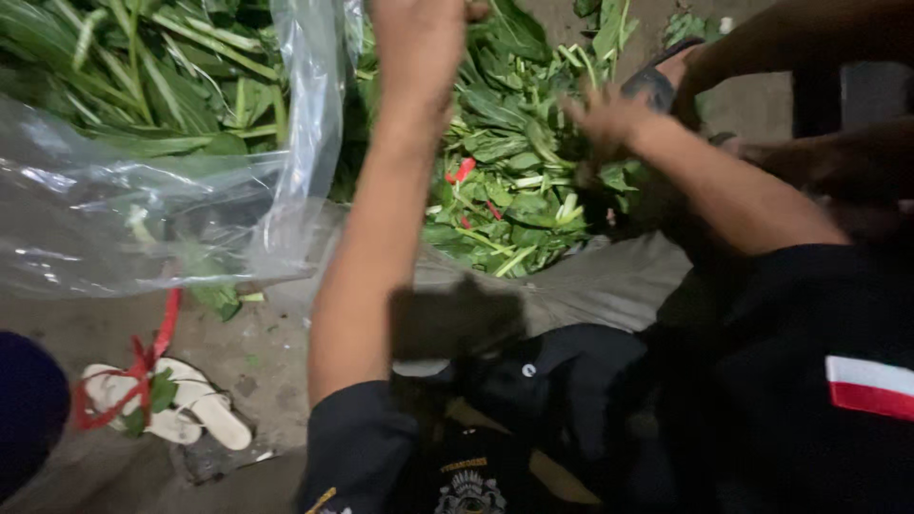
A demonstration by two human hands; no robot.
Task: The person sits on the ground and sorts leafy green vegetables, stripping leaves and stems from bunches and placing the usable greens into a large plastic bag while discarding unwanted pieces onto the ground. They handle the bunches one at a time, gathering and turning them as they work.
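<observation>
Left hand [419,38] reaches top centre, grip hidden, cannot tell; right hand [609,114], fingers spread, seemingly blurred, rakes the pile of green leafy stalks [514,190].

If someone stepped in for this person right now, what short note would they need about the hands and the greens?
Left hand: raised over the pile of leafy greens, top cut off by the frame; grip cannot be told.
Right hand: blurred, down on the greens at the pile's right edge.
Clear plastic bag: lies left, with more long-stemmed greens behind it.
Red string and pale sandals lie on the ground, lower left.
Greens look loose; none visibly bundled.
</observation>
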